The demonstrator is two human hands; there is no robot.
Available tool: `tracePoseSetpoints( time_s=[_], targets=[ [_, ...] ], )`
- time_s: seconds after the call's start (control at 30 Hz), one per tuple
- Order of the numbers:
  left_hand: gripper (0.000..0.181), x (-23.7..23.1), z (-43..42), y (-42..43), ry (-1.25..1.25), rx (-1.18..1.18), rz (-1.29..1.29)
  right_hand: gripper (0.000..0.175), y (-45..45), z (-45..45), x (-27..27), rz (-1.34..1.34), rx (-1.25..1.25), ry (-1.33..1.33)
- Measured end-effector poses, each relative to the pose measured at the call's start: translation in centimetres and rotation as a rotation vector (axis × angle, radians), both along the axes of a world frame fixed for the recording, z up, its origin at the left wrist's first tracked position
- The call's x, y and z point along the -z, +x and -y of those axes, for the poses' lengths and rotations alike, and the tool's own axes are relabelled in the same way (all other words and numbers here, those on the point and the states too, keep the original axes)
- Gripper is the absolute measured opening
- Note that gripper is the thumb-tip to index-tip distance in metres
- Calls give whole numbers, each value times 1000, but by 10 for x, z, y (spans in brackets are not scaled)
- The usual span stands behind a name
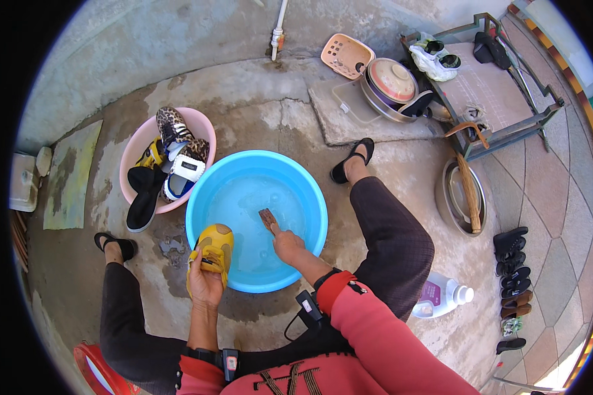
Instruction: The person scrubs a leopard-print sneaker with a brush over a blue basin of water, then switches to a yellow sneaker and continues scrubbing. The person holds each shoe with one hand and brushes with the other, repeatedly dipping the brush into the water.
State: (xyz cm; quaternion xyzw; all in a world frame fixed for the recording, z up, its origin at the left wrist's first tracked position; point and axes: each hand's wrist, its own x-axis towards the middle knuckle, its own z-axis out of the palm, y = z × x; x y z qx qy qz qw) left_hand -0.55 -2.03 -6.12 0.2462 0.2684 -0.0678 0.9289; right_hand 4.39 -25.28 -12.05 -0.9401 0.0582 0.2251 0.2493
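A yellow shoe (pixel 216 248) with tan patches is gripped in my left hand (pixel 205 279) at the near left rim of a light blue basin (pixel 193 217). My right hand (pixel 289 245) holds a brown scrubbing brush (pixel 267 218) by its handle, over the milky water in the basin. The brush is apart from the shoe. Behind on the left, a pink basin (pixel 208 129) holds several shoes, among them a leopard-print shoe (pixel 172 124), a black shoe (pixel 146 197) leaning over the rim and another yellow one (pixel 151 154).
A plastic bottle (pixel 437 296) stands beside my right knee. Metal basins (pixel 442 212) and a metal rack (pixel 499 133) with shoes lie to the right, along with a row of shoes (pixel 514 276). A peach basket (pixel 337 61) rests near the wall. A red basin (pixel 86 363) is at lower left.
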Motion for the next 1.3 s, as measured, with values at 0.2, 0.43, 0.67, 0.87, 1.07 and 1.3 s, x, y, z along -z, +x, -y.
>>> tracePoseSetpoints(
  time_s=[0.2,0.43,0.67,0.87,1.07,1.3],
  targets=[
    [37,-7,0,-2,-8,2,-12,47,-4,-20,-34,62,65,446],
    [37,-10,6,0,53,-10,13,48,-70,-66,-101,275,-245,663],
    [47,-15,12,0,78,53,38,52,-32,-81,-96,264,-344,137],
    [50,-13,3,0,-25,-9,18,54,-61,-83,-109,178,-434,383],
    [44,-14,14,-2,68,15,-18,51,-10,-55,-92,253,-325,78],
    [59,-15,1,2,12,-12,16,50,-59,-47,-103,256,-371,359]
  ],
)
